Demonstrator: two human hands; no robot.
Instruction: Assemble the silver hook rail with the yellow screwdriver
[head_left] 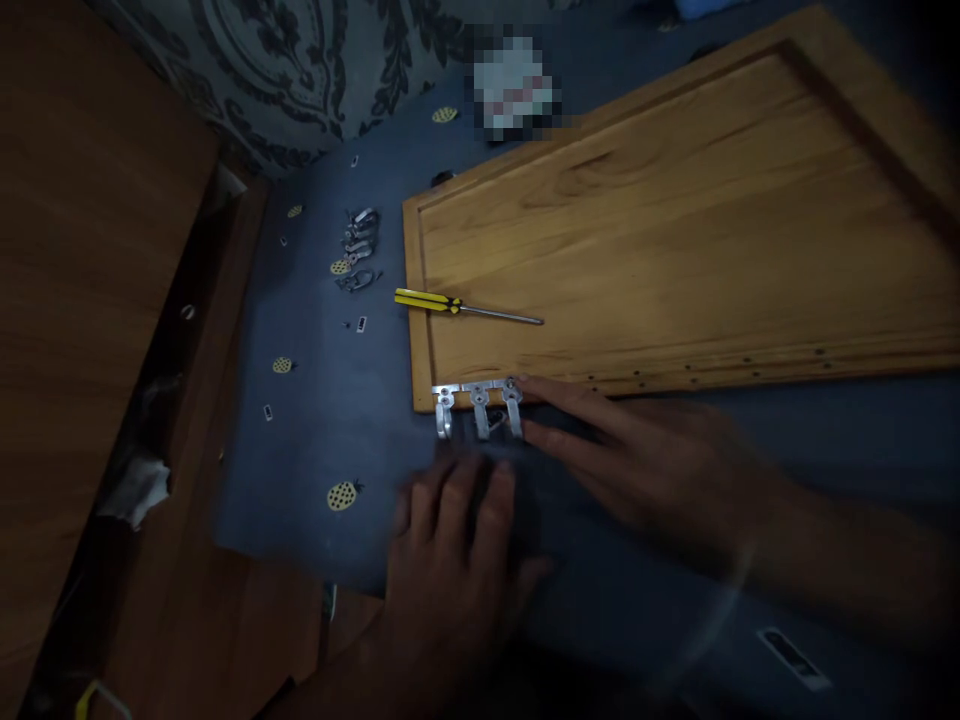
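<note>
Three silver metal hooks sit side by side on the near left edge of a wooden panel, their curved ends hanging past the edge. My right hand comes in from the right, its fingertips closed against the rightmost metal hook. Just below the hooks, my left hand is over the blue cloth, blurred, with fingers bent and apart and nothing visible in them. A yellow-handled screwdriver lies across the panel's left rim, its tip to the right.
Several loose metal hooks lie on the blue pineapple-print cloth, left of the panel. Small dark holes run along the panel's near edge. A pixelated pale object lies behind it. Brown wooden furniture stands at left.
</note>
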